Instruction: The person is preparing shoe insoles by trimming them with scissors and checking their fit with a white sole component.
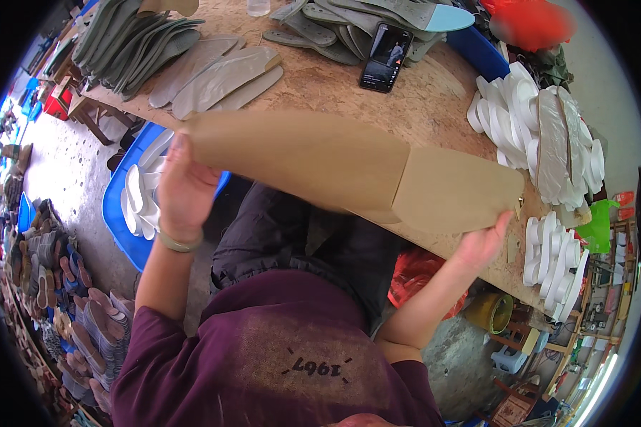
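Stretched between my hands is a long tan insole-shaped sheet [299, 160], close to the camera and crossed by a seam or overlap right of its middle. I cannot tell whether it is one piece or two. My left hand [185, 188] grips its left end. At the lower right edge, my right hand [484, 245] pinches the other end, its fingers partly hidden by the sheet. Beyond the sheet, several flat sole pieces in clear wrapping [224, 82] lie on the wooden table [441, 107]. The sheet covers part of the table's near edge.
Grey soles are stacked at the far left [121, 46] and far middle [335, 28], with a phone [387, 57] beside the latter. White soles [523, 117] pile up on the right. A blue bin [114, 206] holds more white soles left of my legs.
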Demonstrator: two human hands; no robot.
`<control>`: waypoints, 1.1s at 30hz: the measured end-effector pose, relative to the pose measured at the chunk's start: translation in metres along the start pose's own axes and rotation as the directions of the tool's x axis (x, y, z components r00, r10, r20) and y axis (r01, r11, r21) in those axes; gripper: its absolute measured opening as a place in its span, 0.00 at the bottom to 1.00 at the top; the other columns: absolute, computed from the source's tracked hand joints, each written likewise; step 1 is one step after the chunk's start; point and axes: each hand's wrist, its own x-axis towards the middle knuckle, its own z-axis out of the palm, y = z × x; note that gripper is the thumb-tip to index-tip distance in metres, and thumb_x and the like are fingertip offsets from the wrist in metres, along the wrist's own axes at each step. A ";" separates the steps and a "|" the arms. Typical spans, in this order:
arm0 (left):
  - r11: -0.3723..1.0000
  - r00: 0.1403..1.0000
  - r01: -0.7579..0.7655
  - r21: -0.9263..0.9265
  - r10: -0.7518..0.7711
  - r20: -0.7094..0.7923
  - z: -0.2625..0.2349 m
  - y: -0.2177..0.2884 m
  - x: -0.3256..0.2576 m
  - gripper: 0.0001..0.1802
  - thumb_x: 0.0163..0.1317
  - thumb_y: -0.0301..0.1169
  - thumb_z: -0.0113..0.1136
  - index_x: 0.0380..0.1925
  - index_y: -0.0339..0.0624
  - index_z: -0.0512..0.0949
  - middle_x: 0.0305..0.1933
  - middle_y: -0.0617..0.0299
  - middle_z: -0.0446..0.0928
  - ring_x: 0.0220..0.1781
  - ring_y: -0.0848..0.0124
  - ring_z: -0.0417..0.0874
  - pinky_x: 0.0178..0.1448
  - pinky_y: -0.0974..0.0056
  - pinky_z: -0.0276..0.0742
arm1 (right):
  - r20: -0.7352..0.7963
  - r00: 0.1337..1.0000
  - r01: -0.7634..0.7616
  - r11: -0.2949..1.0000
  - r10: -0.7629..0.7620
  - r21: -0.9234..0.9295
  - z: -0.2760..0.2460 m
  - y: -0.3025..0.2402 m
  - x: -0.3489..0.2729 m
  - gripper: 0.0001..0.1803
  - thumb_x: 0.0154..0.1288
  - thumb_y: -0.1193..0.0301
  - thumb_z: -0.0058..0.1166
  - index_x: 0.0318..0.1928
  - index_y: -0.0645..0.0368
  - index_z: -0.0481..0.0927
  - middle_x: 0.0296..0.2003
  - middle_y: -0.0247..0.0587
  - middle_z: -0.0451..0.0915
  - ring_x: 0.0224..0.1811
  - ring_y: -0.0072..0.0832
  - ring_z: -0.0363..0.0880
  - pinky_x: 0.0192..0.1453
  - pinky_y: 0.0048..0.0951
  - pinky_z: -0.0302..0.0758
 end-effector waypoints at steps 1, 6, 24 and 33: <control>0.998 1.000 -0.020 -0.056 0.019 -0.009 -0.016 0.010 0.003 0.18 0.79 0.38 0.43 0.60 0.40 0.72 0.61 0.55 0.79 0.62 0.62 0.81 0.65 0.55 0.77 | -0.015 1.000 0.027 0.999 -0.026 0.020 0.000 -0.015 0.002 0.27 0.80 0.64 0.42 0.73 0.63 0.62 0.74 0.48 0.62 0.77 0.43 0.55 0.82 0.51 0.47; 0.992 0.997 -0.053 -0.118 0.059 0.047 -0.041 0.054 0.000 0.21 0.80 0.38 0.38 0.64 0.38 0.70 0.65 0.56 0.76 0.67 0.63 0.77 0.69 0.55 0.74 | -0.004 0.987 0.159 0.970 -0.163 -0.185 0.044 -0.030 -0.002 0.27 0.80 0.64 0.43 0.73 0.62 0.61 0.74 0.48 0.61 0.78 0.44 0.55 0.82 0.52 0.47; 0.919 0.967 -0.143 0.367 0.051 0.250 0.134 0.039 0.076 0.14 0.76 0.34 0.51 0.52 0.38 0.78 0.43 0.63 0.81 0.42 0.74 0.83 0.50 0.62 0.81 | 0.270 0.830 0.438 -0.270 0.489 -0.858 -0.001 0.203 -0.058 0.38 0.65 0.64 0.64 0.70 0.66 0.64 0.70 0.58 0.65 0.75 0.49 0.63 0.77 0.47 0.60; 0.993 0.951 0.072 0.096 -0.098 0.294 0.178 -0.063 0.090 0.10 0.75 0.33 0.52 0.49 0.41 0.78 0.44 0.65 0.81 0.44 0.73 0.83 0.54 0.61 0.82 | 0.149 0.974 -0.171 0.985 0.170 -0.005 0.003 0.144 -0.008 0.48 0.66 0.42 0.58 0.74 0.59 0.58 0.75 0.50 0.57 0.78 0.46 0.56 0.77 0.52 0.59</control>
